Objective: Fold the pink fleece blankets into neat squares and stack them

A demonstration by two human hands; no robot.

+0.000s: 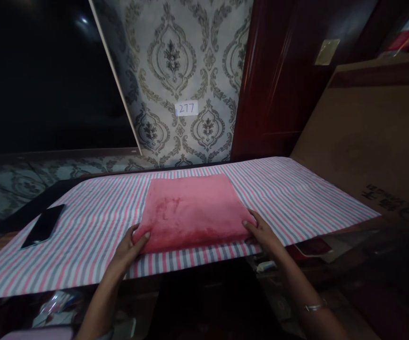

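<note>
Partly hidden, both hands' fingertips tuck under the pink towel.

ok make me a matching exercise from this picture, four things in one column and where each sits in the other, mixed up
Things:
1. pink towel
2. phone
3. paper label
4. left hand

Places:
a. on the patterned wall
b. at the towel's near left corner
c. folded, in the middle of the striped cloth
d. flat at the left end of the striped cloth

Pairs: 1-c, 2-d, 3-a, 4-b
</note>
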